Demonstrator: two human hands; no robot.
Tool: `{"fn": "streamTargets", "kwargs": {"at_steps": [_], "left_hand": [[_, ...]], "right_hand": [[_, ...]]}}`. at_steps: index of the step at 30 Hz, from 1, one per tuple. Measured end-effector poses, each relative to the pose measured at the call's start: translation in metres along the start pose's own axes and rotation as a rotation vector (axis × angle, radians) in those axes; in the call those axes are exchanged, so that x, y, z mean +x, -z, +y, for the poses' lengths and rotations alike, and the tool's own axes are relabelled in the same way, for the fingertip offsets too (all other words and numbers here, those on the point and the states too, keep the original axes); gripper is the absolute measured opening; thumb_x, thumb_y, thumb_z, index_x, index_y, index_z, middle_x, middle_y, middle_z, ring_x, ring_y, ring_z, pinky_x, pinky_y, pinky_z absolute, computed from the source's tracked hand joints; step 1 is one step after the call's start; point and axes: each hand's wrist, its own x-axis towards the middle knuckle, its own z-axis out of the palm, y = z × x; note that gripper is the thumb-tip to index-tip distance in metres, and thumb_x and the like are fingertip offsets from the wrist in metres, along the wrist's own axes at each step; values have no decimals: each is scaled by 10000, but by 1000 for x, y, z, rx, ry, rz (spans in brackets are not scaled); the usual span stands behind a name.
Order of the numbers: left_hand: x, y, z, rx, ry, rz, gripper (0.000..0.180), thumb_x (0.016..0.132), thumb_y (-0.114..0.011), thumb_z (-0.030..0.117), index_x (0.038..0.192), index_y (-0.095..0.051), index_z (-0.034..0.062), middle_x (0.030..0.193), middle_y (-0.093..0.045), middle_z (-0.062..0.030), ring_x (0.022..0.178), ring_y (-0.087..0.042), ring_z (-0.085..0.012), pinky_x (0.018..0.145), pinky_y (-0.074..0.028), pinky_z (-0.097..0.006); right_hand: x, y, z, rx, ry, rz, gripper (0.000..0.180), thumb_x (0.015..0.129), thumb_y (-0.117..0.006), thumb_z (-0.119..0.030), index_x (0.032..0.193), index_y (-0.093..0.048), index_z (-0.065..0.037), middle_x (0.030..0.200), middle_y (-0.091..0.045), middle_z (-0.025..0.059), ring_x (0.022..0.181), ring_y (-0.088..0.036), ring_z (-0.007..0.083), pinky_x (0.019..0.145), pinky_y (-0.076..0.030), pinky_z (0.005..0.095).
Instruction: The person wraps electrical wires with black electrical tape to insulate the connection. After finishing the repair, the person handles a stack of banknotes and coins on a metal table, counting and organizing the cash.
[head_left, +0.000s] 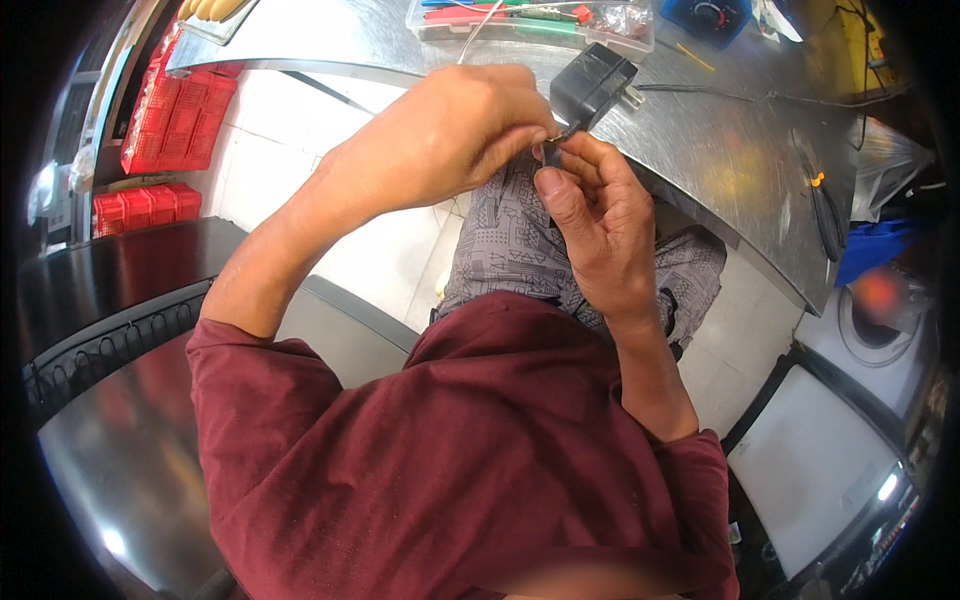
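My left hand [475,125] is closed, its thumb and fingertips pinched together beside the right fingertips over my lap. What it holds is hidden behind its fingers. My right hand [605,215] is closed too, gripping a short dark piece of black cord [551,155] between thumb and forefinger. Just beyond the fingertips, a black power adapter [590,82] rests on the metal table with its two prongs pointing right. The cord seems to run toward this adapter, though the join is too small to make out. A thin white cable [478,32] passes behind my left hand.
On the metal table [720,140] stand a clear plastic box [530,38] of tools and a blue device [705,20] with a knob. Black-handled pliers [824,208] lie near its right edge. Red crates [180,120] are stacked at the left; a washing machine [878,325] stands right.
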Motion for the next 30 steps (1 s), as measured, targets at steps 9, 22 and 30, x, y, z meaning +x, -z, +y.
{"fn": "streamTargets", "kwargs": {"at_steps": [9,22,30], "left_hand": [[-9,-13,3,15,60,117,86,981,-650,57,1030,-653,-14,912,-623,-172,815,-649,-366,707,-513,-422],[-8,-5,7,-110,184,80,87,934,-728,79,943,-703,-3,870,-683,-106,720,-643,-223,664,-519,-359],[-8,-15,11,-148,188,171,57,873,-707,39,885,-659,12,793,-610,-65,675,-574,-151,586,-453,-300]], "right_hand": [[10,17,-16,6,-126,-214,513,1022,-685,-283,1359,-586,91,1015,-725,118,920,-661,107,836,-541,268],[10,12,-11,-227,-29,-142,377,976,-649,-305,1122,-667,42,780,-625,47,689,-564,119,639,-481,306],[13,12,-2,-109,3,-156,323,923,-653,-253,1068,-651,35,754,-589,23,672,-524,85,610,-442,277]]}}
